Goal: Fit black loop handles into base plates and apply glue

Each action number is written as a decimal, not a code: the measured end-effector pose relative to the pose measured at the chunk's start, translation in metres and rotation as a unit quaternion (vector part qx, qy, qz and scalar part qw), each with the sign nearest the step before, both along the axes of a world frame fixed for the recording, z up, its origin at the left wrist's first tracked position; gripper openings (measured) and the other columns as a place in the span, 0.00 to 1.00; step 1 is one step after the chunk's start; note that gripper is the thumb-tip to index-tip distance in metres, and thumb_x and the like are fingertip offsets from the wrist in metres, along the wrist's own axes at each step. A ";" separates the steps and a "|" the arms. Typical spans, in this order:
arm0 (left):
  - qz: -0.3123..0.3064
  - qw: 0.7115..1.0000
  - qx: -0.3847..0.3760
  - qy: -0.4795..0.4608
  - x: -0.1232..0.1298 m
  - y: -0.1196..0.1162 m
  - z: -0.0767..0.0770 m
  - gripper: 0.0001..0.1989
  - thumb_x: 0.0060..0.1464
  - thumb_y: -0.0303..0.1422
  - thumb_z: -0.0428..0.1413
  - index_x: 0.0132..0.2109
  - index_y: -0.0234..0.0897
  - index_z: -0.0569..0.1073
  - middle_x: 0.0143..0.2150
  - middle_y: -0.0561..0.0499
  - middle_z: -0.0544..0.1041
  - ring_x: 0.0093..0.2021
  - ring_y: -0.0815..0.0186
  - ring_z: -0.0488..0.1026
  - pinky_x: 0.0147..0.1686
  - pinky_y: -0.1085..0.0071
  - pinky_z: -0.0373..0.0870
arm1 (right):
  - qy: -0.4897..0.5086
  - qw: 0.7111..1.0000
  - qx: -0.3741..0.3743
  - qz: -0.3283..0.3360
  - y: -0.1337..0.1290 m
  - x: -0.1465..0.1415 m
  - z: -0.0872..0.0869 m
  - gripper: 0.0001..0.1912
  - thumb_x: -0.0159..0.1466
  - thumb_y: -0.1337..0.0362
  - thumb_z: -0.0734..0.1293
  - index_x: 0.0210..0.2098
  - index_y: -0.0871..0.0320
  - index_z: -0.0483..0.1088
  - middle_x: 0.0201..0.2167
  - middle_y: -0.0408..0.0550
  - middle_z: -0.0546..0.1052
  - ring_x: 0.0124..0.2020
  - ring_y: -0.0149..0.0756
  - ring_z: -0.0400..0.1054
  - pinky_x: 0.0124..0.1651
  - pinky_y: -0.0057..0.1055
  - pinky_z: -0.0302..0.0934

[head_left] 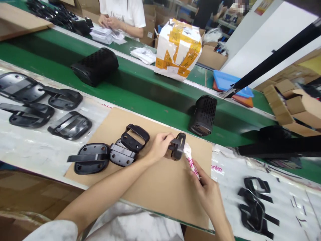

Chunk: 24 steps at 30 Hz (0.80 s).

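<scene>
My left hand (161, 145) is closed on the handle of a black plastic bracket (178, 147), held up on its edge above the cardboard sheet (173, 190). In my right hand (207, 187) is a white stick-like tool (192, 165) with pink lettering. Its pale, rounded end meets or nearly meets the bracket's right side; contact cannot be made out. Left of my left hand, more black oval brackets with strap handles lie on the cardboard: one (135, 138) overlaps another (122, 153), and a third (91, 159) sits nearer my left forearm.
Several similar brackets (70, 125) lie on the left. Black strapped parts (253, 211) sit at right. Beyond runs a green conveyor (140, 97) carrying black perforated housings (96, 67) (204, 115). A taped white box (179, 50) and blue tray (232, 83) stand behind; a person (122, 16) handles papers opposite.
</scene>
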State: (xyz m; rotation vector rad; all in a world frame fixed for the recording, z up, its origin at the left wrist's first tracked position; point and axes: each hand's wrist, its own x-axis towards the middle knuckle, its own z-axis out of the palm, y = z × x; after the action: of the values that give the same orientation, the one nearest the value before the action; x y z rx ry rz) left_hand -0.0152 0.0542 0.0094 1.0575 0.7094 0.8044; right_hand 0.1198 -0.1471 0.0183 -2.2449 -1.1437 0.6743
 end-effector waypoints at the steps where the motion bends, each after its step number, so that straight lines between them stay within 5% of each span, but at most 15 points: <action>1: 0.011 0.999 -0.034 -0.026 -0.002 0.002 0.005 0.19 0.54 0.43 0.55 0.23 0.38 0.60 0.22 0.57 0.57 0.24 0.72 0.54 0.26 0.72 0.51 | -0.024 1.000 0.002 -0.020 -0.002 0.005 0.002 0.31 0.70 0.44 0.62 0.66 0.53 0.70 0.60 0.50 0.76 0.53 0.52 0.77 0.48 0.40 0.75; 6: -0.012 0.976 -0.152 -0.153 -0.024 0.011 0.046 0.22 0.47 0.43 0.56 0.20 0.41 0.50 0.18 0.59 0.46 0.19 0.73 0.45 0.21 0.71 0.46 | -0.116 0.993 0.031 -0.015 -0.007 0.021 -0.004 0.27 0.72 0.48 0.60 0.63 0.52 0.72 0.52 0.52 0.81 0.46 0.49 0.77 0.48 0.43 0.74; 10: -0.022 0.979 -0.112 -0.167 -0.038 0.013 0.065 0.23 0.47 0.44 0.54 0.21 0.41 0.47 0.18 0.58 0.45 0.20 0.71 0.48 0.24 0.68 0.55 | -0.167 0.979 0.112 0.024 0.003 0.022 -0.001 0.21 0.71 0.51 0.62 0.54 0.53 0.78 0.57 0.57 0.75 0.59 0.55 0.68 0.62 0.56 0.63; 14: 0.010 0.990 -0.037 -0.133 -0.041 0.011 0.065 0.26 0.51 0.50 0.50 0.20 0.42 0.46 0.16 0.57 0.46 0.18 0.70 0.49 0.24 0.66 0.56 | 0.035 0.988 0.152 0.011 0.024 0.002 0.023 0.18 0.71 0.52 0.66 0.55 0.50 0.77 0.57 0.54 0.76 0.59 0.50 0.70 0.64 0.50 0.64; 17: 0.025 0.988 0.008 -0.152 -0.041 0.008 0.063 0.27 0.54 0.50 0.49 0.20 0.42 0.45 0.15 0.57 0.45 0.18 0.69 0.49 0.24 0.65 0.57 | 0.263 0.947 0.171 0.075 0.046 -0.021 0.039 0.21 0.70 0.51 0.68 0.60 0.49 0.73 0.57 0.53 0.77 0.55 0.47 0.74 0.61 0.45 0.68; 21: -0.012 0.960 0.210 -0.183 -0.044 -0.002 0.060 0.25 0.60 0.45 0.53 0.20 0.40 0.52 0.16 0.56 0.52 0.20 0.68 0.53 0.28 0.62 0.56 | 0.377 0.892 0.205 0.139 0.076 -0.042 0.044 0.23 0.71 0.50 0.67 0.62 0.49 0.71 0.58 0.51 0.77 0.58 0.47 0.73 0.63 0.44 0.67; 24: -0.029 0.906 0.395 -0.152 -0.045 -0.017 0.050 0.26 0.61 0.46 0.52 0.19 0.40 0.54 0.15 0.55 0.52 0.19 0.68 0.51 0.29 0.60 0.53 | 0.279 0.928 0.213 0.122 0.089 -0.049 0.048 0.22 0.72 0.50 0.64 0.59 0.54 0.73 0.51 0.52 0.80 0.52 0.47 0.76 0.57 0.42 0.72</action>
State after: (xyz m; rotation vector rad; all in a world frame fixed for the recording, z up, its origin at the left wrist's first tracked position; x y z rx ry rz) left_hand -0.0607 0.0368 0.0595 1.6150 0.0557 1.2166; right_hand 0.0711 -0.0577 0.0658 -1.4299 -1.1416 0.9759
